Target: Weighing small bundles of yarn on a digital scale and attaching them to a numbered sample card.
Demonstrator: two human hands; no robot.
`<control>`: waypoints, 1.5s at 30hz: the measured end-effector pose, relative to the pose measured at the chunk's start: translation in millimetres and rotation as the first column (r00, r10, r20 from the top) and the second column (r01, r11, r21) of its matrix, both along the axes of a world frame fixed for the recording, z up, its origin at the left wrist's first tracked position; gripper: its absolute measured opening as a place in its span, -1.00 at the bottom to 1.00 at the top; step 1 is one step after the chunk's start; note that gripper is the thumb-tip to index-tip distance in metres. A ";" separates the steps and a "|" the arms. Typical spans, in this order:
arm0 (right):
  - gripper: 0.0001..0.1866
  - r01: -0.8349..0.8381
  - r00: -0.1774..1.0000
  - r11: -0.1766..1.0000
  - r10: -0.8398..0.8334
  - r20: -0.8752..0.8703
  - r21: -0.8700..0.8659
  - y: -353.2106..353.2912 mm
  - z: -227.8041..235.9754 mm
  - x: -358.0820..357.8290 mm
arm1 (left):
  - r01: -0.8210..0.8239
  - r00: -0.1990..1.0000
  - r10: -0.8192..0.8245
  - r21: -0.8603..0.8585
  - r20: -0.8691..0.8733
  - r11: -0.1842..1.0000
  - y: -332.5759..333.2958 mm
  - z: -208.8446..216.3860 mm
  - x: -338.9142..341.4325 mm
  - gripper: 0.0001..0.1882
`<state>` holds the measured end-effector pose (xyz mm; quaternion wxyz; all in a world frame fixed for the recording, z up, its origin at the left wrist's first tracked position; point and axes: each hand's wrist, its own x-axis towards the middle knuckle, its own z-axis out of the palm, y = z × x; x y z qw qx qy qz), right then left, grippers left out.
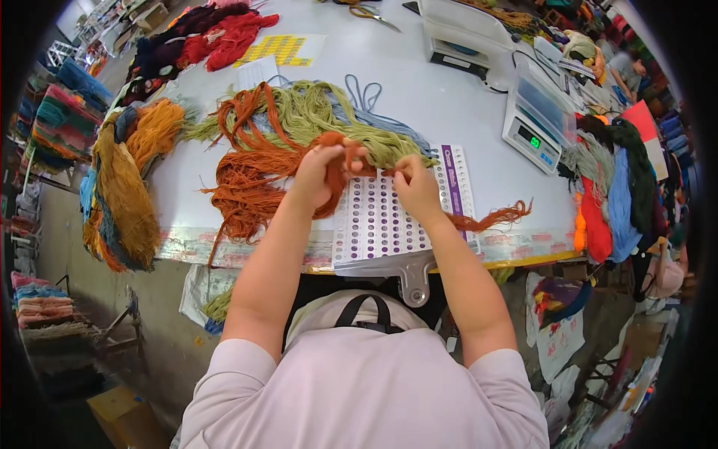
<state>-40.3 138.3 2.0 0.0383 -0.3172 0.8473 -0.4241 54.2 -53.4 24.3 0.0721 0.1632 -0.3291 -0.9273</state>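
My left hand (321, 172) is closed around rust-orange yarn (250, 179), whose loose bundle spreads over the table to the left. My right hand (416, 191) has its fingers pinched on rust-orange strands that run across from the left hand. A tail of the same yarn (493, 218) lies to the right, past my right wrist. Beneath both hands is a white card (351, 243) with rows of round holes and a purple stripe. A metal clip (407, 269) grips its near edge. Olive-green yarn (329, 112) and grey-blue yarn (366, 112) lie just beyond.
Gold and orange skeins (138, 179) hang over the table's left edge. Dark and red yarn (224, 37) lies at the far left by a yellow-marked sheet (277, 51). Two scales (527, 142) and scissors (378, 16) are at the back, more skeins (624, 202) at right.
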 end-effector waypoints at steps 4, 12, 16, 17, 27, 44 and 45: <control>-0.36 -0.119 0.869 0.954 0.234 0.436 -0.277 2.0 8.2 -16.0 | 0.225 0.971 -0.230 -0.525 0.056 0.821 29.4 -2.2 -14.2 -0.90; -0.30 -0.199 0.791 0.877 0.408 0.457 -0.438 3.2 16.4 -26.1 | 0.427 0.904 -0.091 -0.879 0.417 0.210 46.4 1.7 -31.5 -0.82; -0.40 -0.076 0.658 0.895 0.377 0.652 -0.440 -4.2 52.4 -27.3 | 0.271 0.962 -0.054 -0.961 0.268 0.048 38.6 -24.9 -31.5 -0.75; -0.40 -0.073 0.660 0.895 0.374 0.651 -0.440 -4.2 52.8 -29.8 | 0.269 0.962 -0.058 -0.962 0.267 0.047 39.6 -23.4 -33.3 -0.75; -0.68 -0.207 0.974 0.974 0.196 0.118 0.094 -4.9 1.8 -13.8 | 0.142 0.989 -0.133 -0.586 0.059 0.798 32.7 5.7 -30.1 -0.85; -0.97 0.046 0.858 0.889 0.198 0.473 -0.456 0.4 -34.1 -25.8 | -0.109 0.879 0.327 -0.523 0.347 0.846 -90.0 -9.5 75.2 -0.85; -0.93 0.044 0.918 0.953 0.079 0.388 -0.299 -1.2 -34.2 -27.4 | -0.106 0.876 0.328 -0.524 0.353 0.845 -91.5 -10.9 73.9 -0.85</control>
